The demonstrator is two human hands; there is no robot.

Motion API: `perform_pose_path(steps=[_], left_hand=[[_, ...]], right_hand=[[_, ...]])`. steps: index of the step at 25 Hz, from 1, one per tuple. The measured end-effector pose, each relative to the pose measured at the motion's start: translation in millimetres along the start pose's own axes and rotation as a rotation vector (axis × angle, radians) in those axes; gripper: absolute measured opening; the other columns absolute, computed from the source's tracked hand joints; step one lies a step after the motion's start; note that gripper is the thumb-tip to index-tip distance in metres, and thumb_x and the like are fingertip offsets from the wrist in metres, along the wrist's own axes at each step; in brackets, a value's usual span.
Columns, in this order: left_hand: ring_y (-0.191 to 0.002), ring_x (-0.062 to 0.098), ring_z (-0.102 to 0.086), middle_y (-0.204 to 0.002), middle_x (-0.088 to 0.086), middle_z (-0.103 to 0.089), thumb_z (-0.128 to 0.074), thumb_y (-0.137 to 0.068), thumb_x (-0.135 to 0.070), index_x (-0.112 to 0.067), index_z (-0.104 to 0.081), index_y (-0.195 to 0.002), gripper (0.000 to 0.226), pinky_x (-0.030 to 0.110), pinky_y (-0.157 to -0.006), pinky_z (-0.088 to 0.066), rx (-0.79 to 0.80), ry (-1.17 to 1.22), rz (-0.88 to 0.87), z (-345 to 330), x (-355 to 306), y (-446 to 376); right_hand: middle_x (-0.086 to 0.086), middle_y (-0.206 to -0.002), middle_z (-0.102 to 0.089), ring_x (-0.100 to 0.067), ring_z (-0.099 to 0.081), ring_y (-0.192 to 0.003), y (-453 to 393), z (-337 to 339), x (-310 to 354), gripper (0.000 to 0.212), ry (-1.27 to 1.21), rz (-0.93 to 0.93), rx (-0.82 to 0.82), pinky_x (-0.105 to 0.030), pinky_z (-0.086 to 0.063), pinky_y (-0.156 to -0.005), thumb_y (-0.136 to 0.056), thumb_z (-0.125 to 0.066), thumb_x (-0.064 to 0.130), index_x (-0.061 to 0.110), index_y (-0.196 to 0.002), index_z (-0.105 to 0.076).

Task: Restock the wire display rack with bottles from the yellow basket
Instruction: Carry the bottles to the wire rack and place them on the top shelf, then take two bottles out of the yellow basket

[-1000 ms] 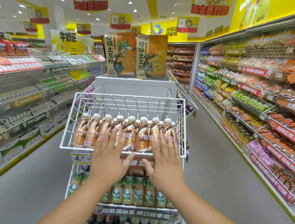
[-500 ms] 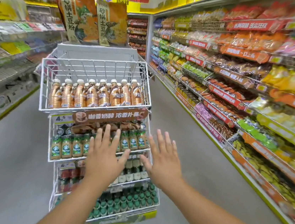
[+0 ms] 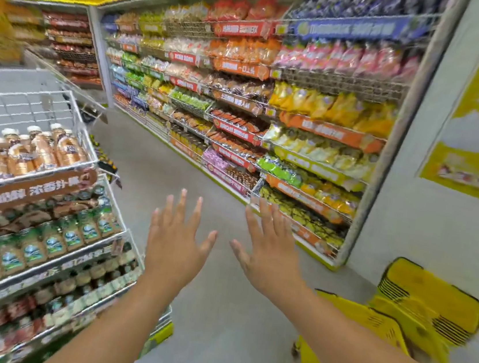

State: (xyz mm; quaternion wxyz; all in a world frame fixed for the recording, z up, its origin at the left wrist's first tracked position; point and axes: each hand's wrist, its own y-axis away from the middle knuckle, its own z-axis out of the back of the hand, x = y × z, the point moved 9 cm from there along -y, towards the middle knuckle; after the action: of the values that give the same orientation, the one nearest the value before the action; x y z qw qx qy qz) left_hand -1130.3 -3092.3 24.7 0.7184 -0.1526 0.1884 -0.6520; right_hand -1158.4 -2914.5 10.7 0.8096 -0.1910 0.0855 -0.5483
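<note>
Head view, motion-blurred. Both hands are raised palm-down over the grey floor (image 3: 214, 329), empty, touching nothing. Left hand (image 3: 174, 244): fingers (image 3: 181, 204) spread wide, thumb out to the side. Right hand (image 3: 269, 251): fingers (image 3: 264, 214) likewise spread, thumb angled toward the left hand. The two hands are near each other but apart.

Wire display rack (image 3: 92, 145) stands just left of the left hand. Its top tier holds upright brown bottles (image 3: 40, 150) with white caps; the tier below holds green-labelled bottles (image 3: 52, 243); lower tiers hold darker bottles, too blurred for detail.

Yellow basket (image 3: 364, 332) sits on the floor to the right of the right hand, well apart from the rack; contents cannot be made out. Behind it is a stack of yellow baskets (image 3: 434, 304). Snack shelving (image 3: 271, 109) runs along the aisle beyond both hands.
</note>
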Motion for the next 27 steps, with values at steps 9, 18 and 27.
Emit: perform_pose_path(steps=[9,18,27], left_hand=[[-0.150,0.038,-0.028,-0.164,0.016,-0.029,-0.030,-0.093,-0.069,-0.020,-0.037,-0.156,0.080,0.057,-0.115,-0.034,0.061,0.183,-0.291,-70.0,-339.5,3.3],[-0.151,0.035,-0.026,-0.165,0.012,-0.027,-0.029,-0.093,-0.069,-0.023,-0.035,-0.157,0.079,0.055,-0.117,-0.032,0.217,0.224,-0.387,-152.6,-550.7,12.9],[-0.145,0.038,-0.036,-0.160,0.016,-0.037,-0.033,-0.091,-0.067,-0.018,-0.046,-0.151,0.078,0.053,-0.112,-0.039,0.481,0.195,-0.418,-344.1,-567.0,-8.1]], right_hand=[[-0.011,-0.172,-0.012,-0.033,-0.009,-0.159,127.0,32.8,-308.2,0.078,0.069,-0.233,-0.032,-0.053,-0.023,-0.125,-0.099,-0.026,0.067,0.022,-0.163,-0.022],[-0.010,-0.171,-0.017,-0.032,-0.012,-0.158,198.1,11.1,-520.5,0.079,0.093,-0.352,0.106,-0.052,-0.024,-0.124,-0.098,-0.030,0.067,0.022,-0.162,-0.026],[-0.014,-0.169,-0.025,-0.036,-0.021,-0.156,175.8,-146.5,-595.0,0.076,0.017,-0.382,0.371,-0.055,-0.032,-0.121,-0.098,-0.039,0.064,0.018,-0.159,-0.036]])
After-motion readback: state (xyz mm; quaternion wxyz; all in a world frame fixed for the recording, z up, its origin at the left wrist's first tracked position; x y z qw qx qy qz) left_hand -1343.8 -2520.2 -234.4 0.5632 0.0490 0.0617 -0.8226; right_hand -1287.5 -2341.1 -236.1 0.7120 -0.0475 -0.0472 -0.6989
